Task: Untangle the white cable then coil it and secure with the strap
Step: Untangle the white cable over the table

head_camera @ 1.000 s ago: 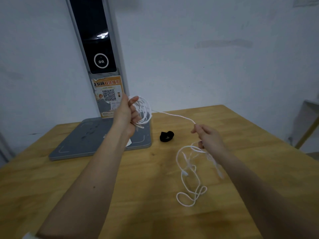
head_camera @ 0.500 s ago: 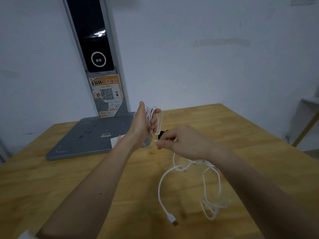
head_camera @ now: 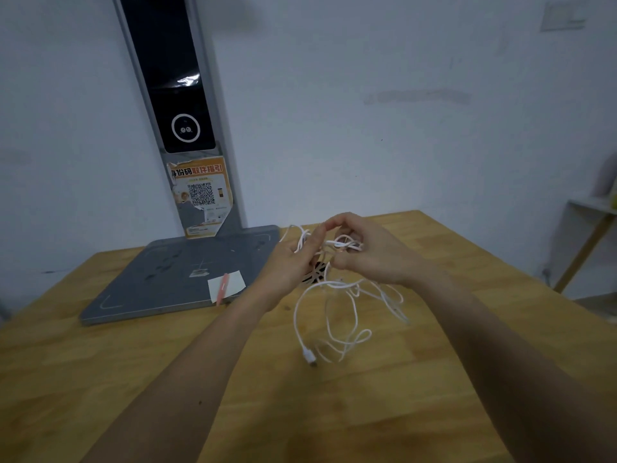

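**Coiling under way, tail loose**

Your left hand (head_camera: 290, 262) holds the white cable (head_camera: 334, 315) turns; your right hand (head_camera: 370, 255) pinches the strand beside it. Feed each loop evenly; slack dangles below both hands. The strap (head_camera: 314, 274) lies beneath them.

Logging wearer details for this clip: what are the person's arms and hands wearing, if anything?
Both forearms are bare, with no sleeves in view. The left hand and right hand wear no gloves; no rings, watch or wristband are visible.
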